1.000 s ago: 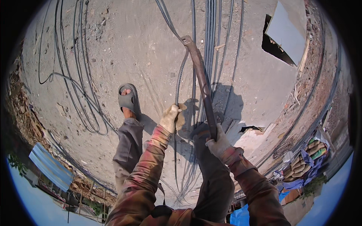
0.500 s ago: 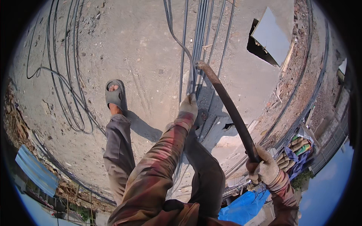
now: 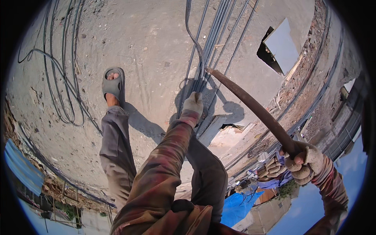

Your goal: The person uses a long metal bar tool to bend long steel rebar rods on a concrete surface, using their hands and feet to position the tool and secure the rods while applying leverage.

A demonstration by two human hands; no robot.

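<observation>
My left hand (image 3: 194,103), in a pale work glove, reaches down and grips a bundle of thin steel rods (image 3: 211,37) lying on the concrete floor. My right hand (image 3: 303,160), also gloved, is closed around the upper end of a long rusty pipe lever (image 3: 250,103). The pipe slants down to the left and its lower tip meets the rods just right of my left hand. One rod curves up and away at the far end of the bundle.
My left foot in a grey sandal (image 3: 113,84) stands on the concrete. Loose wire loops (image 3: 64,78) lie at the left. A rectangular floor opening (image 3: 276,49) is at the upper right. A slab edge with rubble and stacked sacks (image 3: 274,168) lies right.
My right hand has pulled the pipe's upper end down and to the right, tilting it. My left hand has slid forward along the rods. The view has shifted.
</observation>
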